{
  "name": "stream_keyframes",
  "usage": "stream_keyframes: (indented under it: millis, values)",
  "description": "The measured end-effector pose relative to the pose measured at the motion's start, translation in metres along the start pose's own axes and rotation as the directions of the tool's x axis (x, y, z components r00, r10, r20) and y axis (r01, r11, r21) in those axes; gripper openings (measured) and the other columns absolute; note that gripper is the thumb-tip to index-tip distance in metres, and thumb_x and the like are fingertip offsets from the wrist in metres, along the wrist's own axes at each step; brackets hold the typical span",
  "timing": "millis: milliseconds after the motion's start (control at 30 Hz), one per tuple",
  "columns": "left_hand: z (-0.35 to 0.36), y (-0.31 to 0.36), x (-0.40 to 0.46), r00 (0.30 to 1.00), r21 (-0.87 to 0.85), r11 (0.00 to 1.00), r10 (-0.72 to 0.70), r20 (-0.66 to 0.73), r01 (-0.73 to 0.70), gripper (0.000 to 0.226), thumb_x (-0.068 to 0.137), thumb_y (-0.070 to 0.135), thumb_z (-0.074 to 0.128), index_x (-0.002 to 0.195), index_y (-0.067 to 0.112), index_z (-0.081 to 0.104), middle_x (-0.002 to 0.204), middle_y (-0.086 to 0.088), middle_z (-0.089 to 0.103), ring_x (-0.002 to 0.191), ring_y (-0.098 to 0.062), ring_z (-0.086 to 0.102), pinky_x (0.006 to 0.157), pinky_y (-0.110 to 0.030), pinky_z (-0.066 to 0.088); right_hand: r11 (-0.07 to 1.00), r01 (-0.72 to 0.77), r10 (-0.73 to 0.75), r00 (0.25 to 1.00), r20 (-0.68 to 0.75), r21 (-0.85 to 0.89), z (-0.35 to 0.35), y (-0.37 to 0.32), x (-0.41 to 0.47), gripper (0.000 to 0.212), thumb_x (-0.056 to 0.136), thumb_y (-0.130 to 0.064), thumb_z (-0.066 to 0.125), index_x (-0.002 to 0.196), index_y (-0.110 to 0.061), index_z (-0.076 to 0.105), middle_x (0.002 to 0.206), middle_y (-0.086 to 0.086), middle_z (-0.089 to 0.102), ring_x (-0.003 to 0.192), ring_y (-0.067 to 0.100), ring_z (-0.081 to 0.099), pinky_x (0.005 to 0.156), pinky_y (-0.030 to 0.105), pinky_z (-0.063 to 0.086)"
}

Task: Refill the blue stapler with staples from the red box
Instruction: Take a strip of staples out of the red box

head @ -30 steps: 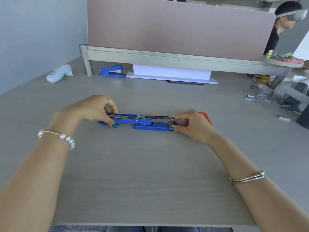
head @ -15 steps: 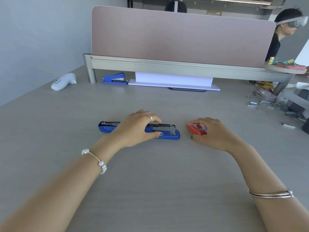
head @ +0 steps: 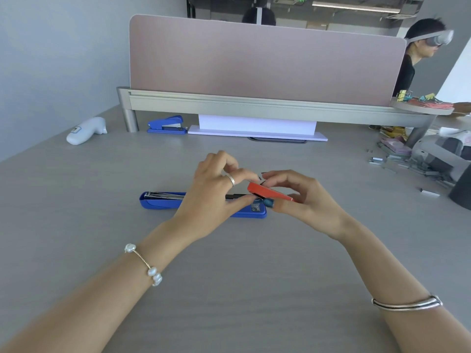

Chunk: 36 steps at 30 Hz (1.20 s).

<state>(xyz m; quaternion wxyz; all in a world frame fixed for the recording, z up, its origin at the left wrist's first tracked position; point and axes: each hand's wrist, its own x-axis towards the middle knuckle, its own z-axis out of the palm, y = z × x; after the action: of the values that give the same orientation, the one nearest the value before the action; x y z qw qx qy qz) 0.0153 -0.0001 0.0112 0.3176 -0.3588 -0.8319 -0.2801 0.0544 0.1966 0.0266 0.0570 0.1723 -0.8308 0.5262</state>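
The blue stapler point(head: 163, 203) lies folded open flat on the grey desk, its metal staple channel facing up; my left hand hides its middle. The small red box point(head: 269, 191) is lifted just above the stapler's right end, tilted. My right hand point(head: 305, 200) holds the box from the right side, thumb underneath. My left hand point(head: 216, 192) pinches the box's left end with thumb and forefinger. Whether the box is open I cannot tell.
A second blue stapler point(head: 167, 125) sits at the back by the divider's post point(head: 130, 115). A white controller point(head: 85, 135) lies back left. Loose staple strips and clutter point(head: 397, 161) crowd the right edge. A person with a headset sits beyond the divider.
My right hand has lifted the red box off the desk and brought it left over the stapler's end. My left hand left the stapler and rose to the box.
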Motion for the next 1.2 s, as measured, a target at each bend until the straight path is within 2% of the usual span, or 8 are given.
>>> stream_keyframes:
  millis: [200,367,500,633,733,900,1000,1200]
  values:
    - [-0.004,0.000,0.001,0.997,0.049,0.998,0.047,0.067,-0.051,0.018,0.077,0.034,0.063,0.089,0.021,0.066,0.091,0.001,0.059,0.084,-0.010,0.045,0.081,-0.024,0.032,0.990,0.004,0.005,0.998,0.062,-0.143,-0.003,0.006,0.001,0.045,0.064,-0.017,0.081,0.102,-0.032,0.064,0.119,-0.009,0.059,0.111,0.001,0.055,0.092,0.023,0.045]
    - [-0.007,0.005,0.000,0.969,-0.262,0.952,-0.100,0.228,0.160,0.006,0.081,0.021,0.068,0.086,0.023,0.068,0.083,0.008,0.062,0.080,-0.008,0.055,0.074,-0.021,0.044,0.959,0.109,-0.109,0.994,0.013,-0.260,-0.005,0.008,0.000,0.033,0.077,-0.001,0.067,0.101,-0.023,0.068,0.105,-0.005,0.069,0.099,0.009,0.062,0.088,0.027,0.050]
    - [-0.006,0.006,0.000,0.962,-0.370,0.899,-0.161,0.220,0.235,0.009,0.084,0.015,0.064,0.087,0.021,0.070,0.079,0.010,0.064,0.079,-0.007,0.060,0.071,-0.010,0.043,0.958,0.118,-0.119,0.993,0.011,-0.261,-0.006,0.008,0.002,0.031,0.077,-0.002,0.067,0.101,-0.021,0.068,0.103,-0.003,0.070,0.097,0.013,0.064,0.090,0.033,0.050]
    - [-0.005,0.005,-0.002,0.988,-0.265,0.958,-0.080,0.131,0.113,0.017,0.090,0.024,0.053,0.099,0.018,0.067,0.081,0.007,0.063,0.075,-0.008,0.056,0.067,-0.011,0.041,0.960,0.126,-0.128,0.992,0.009,-0.251,-0.006,0.009,0.002,0.031,0.077,-0.004,0.067,0.104,-0.019,0.067,0.104,0.001,0.070,0.097,0.014,0.064,0.089,0.032,0.050]
    - [-0.007,0.006,-0.003,0.999,-0.132,0.991,0.020,0.051,-0.013,0.027,0.092,0.029,0.039,0.111,0.023,0.057,0.094,0.002,0.071,0.074,-0.016,0.061,0.064,-0.029,0.049,0.955,0.133,-0.133,0.991,0.018,-0.264,-0.005,0.009,0.002,0.032,0.078,-0.003,0.066,0.105,-0.018,0.066,0.102,0.001,0.069,0.094,0.016,0.063,0.086,0.031,0.050]
    - [-0.009,0.013,-0.004,0.993,0.013,0.993,0.114,-0.017,-0.113,0.024,0.088,0.010,0.042,0.107,0.025,0.043,0.107,0.003,0.064,0.055,-0.026,0.056,0.046,-0.036,0.049,0.956,0.145,-0.143,0.989,0.024,-0.257,-0.002,0.010,0.002,0.029,0.077,0.002,0.064,0.099,-0.016,0.066,0.087,-0.007,0.065,0.079,0.010,0.058,0.078,0.020,0.045]
    - [-0.007,0.015,-0.004,0.989,0.037,0.988,0.149,-0.004,-0.149,0.027,0.081,0.002,0.038,0.096,0.024,0.045,0.121,0.009,0.049,0.070,-0.026,0.063,0.056,-0.030,0.052,0.956,0.159,-0.156,0.987,0.031,-0.245,0.001,0.008,0.002,0.029,0.077,0.002,0.063,0.101,-0.014,0.066,0.091,-0.001,0.067,0.081,0.014,0.060,0.079,0.024,0.048]
    - [0.001,0.016,-0.004,0.971,0.088,0.968,0.227,0.080,-0.234,0.026,0.082,0.007,0.046,0.093,0.009,0.069,0.129,-0.010,0.057,0.099,-0.016,0.051,0.072,-0.033,0.050,0.963,0.149,-0.154,0.988,-0.003,-0.226,0.001,0.007,0.002,0.036,0.076,0.002,0.064,0.104,-0.020,0.067,0.103,-0.002,0.069,0.095,0.011,0.064,0.087,0.030,0.050]
